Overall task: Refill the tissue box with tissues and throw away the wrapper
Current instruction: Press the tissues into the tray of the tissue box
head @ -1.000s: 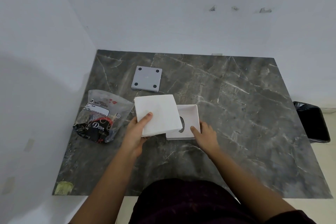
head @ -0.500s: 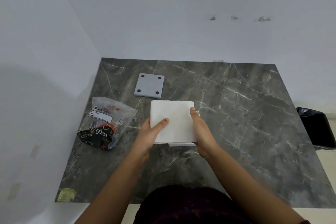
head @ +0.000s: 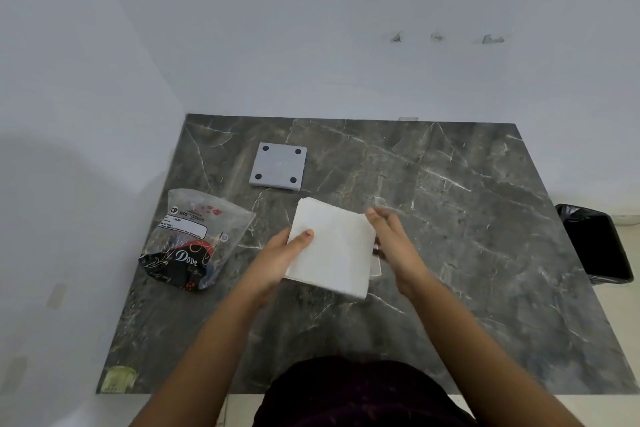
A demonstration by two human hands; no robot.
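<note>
**Tissue stack held above the open box, ready for loading**

The step in hand appears to be the refilling itself. The left hand point(head: 277, 262) grips the square white stack of tissues point(head: 334, 248) at its left edge, thumb on top and fingers beneath. The right hand point(head: 393, 243) stands flat against the stack's right edge with fingers extended; whether it presses the stack or only guides it cannot be told, as the fingertips are blurred. The stack is slightly tilted over the dark grey marble-patterned table point(head: 450, 253) and covers nearly all of the white tissue box point(head: 375, 265), of which only a sliver shows at the stack's right side. The next move probably calls for squaring the stack with the box opening and lowering it in level.

The box's orientation and depth are hidden. The grey square panel with four dark feet point(head: 278, 167), presumably the box's base, lies apart at the rear. The clear plastic wrapper with black and red print point(head: 194, 239) rests at left, not yet discarded. The black-lined waste bin point(head: 599, 246) stands beside the table at right.
</note>
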